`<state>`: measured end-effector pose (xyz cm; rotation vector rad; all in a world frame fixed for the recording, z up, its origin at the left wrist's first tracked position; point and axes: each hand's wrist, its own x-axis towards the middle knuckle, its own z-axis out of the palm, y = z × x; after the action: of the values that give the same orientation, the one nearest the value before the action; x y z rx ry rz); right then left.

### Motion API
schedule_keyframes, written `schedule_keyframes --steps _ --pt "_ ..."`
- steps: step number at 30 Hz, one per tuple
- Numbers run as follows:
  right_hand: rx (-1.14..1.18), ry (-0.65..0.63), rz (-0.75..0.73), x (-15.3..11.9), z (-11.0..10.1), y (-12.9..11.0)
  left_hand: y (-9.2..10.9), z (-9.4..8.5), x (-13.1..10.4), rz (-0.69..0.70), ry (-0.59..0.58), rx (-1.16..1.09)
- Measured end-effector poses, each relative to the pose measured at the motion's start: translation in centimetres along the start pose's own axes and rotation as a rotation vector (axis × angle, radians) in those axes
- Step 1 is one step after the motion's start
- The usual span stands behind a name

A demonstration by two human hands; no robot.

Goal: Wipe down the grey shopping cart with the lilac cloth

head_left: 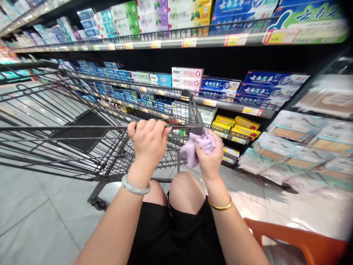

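A dark metal shopping cart [79, 151] stands across in front of me, its wire basket stretching off to the left. My left hand [150, 141] is wrapped round the top rail of the cart's near side. Bunched up in my right hand [211, 156] is a light purple cloth [191, 149], pressed against the plastic corner piece [197, 123] of the cart. The fingertips of that hand are partly hidden by the cloth. A pale bangle [135, 187] circles my left wrist and a gold one [220, 207] my right.
Shelves [154, 43] of toothpaste boxes [219, 86] run along behind the cart. At the right hang packaged goods [289, 132]. An orange plastic object [292, 235] sits at the lower right. A cart wheel [99, 203] rests on the tiled floor [35, 217] near my knees.
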<state>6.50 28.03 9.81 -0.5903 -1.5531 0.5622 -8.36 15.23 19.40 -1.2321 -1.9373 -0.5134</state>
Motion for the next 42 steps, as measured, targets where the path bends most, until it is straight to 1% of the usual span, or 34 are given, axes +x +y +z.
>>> schedule_keyframes --steps 2,3,5,7,9,11,12,13,14,15,17,19,21,23,24,27,28,29,32,33,34,36,38,39,40,42 --pt "0.011 0.084 -0.031 -0.1 0.3 -0.7 0.0 0.0 -0.1 -0.008 -0.012 -0.001" --pt "0.007 0.088 -0.053 -0.5 0.5 -0.7 0.0 0.0 -0.1 -0.016 -0.019 -0.010" --pt "-0.010 0.037 -0.087 -1.7 1.0 0.1 -0.1 0.0 -0.1 -0.029 -0.034 -0.041" --pt "-0.022 -0.019 -0.077 -3.3 1.0 1.7 -0.1 0.0 -0.1 -0.034 -0.044 -0.066" --pt "-0.012 -0.048 0.025 -4.6 0.6 3.2 -0.1 -0.1 0.0 -0.034 -0.050 -0.078" --pt "0.030 -0.065 0.191 -4.9 -0.1 3.8 0.0 -0.2 0.0 -0.033 -0.050 -0.086" --pt "0.047 -0.059 0.259 -4.7 -0.5 3.7 0.0 -0.3 0.0 -0.033 -0.048 -0.088" --pt "0.059 -0.038 0.294 -4.2 -0.8 3.2 0.0 -0.4 0.0 -0.031 -0.046 -0.084" --pt "0.064 -0.004 0.282 -3.6 -1.1 2.5 0.0 -0.4 0.0 -0.027 -0.043 -0.077" --pt "0.062 0.035 0.228 -2.9 -1.2 1.7 0.0 -0.4 0.0 -0.025 -0.042 -0.068" --pt "0.044 0.076 0.038 -1.5 -1.2 0.0 0.1 -0.5 0.0 -0.019 -0.040 -0.054" --pt "0.003 0.036 -0.149 -0.5 -1.1 -1.3 0.1 -0.6 0.0 -0.016 -0.042 -0.054" --pt "-0.049 -0.049 -0.267 0.1 -1.1 -2.1 0.1 -0.7 0.0 -0.019 -0.047 -0.063" --pt "-0.053 -0.130 -0.311 0.8 -1.4 -2.7 0.2 -0.9 0.0 -0.028 -0.051 -0.069" --pt "-0.033 -0.147 -0.324 1.3 -1.5 -3.0 0.2 -1.0 0.0 -0.030 -0.053 -0.071" --pt "0.018 -0.134 -0.344 4.1 -1.6 -4.4 0.3 -1.4 -0.1 -0.028 -0.055 -0.075" --pt "0.012 -0.155 -0.350 5.3 -1.3 -5.0 0.2 -1.6 -0.1 -0.025 -0.058 -0.085" --pt "-0.004 -0.234 -0.351 6.6 -1.0 -5.5 0.1 -1.8 0.0 -0.016 -0.066 -0.103" --pt "-0.099 -0.563 -0.314 10.1 0.2 -6.9 -0.8 -2.7 0.4 0.030 -0.107 -0.201" --pt "-0.132 -0.653 -0.305 10.9 0.7 -7.4 -1.4 -3.1 0.6 0.048 -0.114 -0.225" --pt "-0.161 -0.715 -0.301 11.6 1.3 -8.0 -2.1 -3.5 0.8 0.061 -0.114 -0.232" --pt "-0.186 -0.804 -0.319 12.4 2.6 -9.4 -4.0 -4.4 1.1 0.063 -0.088 -0.202" --pt "-0.159 -0.917 -0.326 12.8 4.5 -11.0 -6.5 -5.2 1.2 0.033 -0.049 -0.133" --pt "-0.128 -0.984 -0.304 12.8 5.6 -11.9 -7.8 -5.6 1.2 0.009 -0.031 -0.093" --pt "-0.081 -1.058 -0.259 12.9 6.8 -12.7 -9.2 -5.9 1.1 -0.015 -0.014 -0.050" --pt "0.043 -1.196 -0.116 12.8 9.3 -13.9 -11.6 -6.2 0.7 -0.034 -0.009 0.025"
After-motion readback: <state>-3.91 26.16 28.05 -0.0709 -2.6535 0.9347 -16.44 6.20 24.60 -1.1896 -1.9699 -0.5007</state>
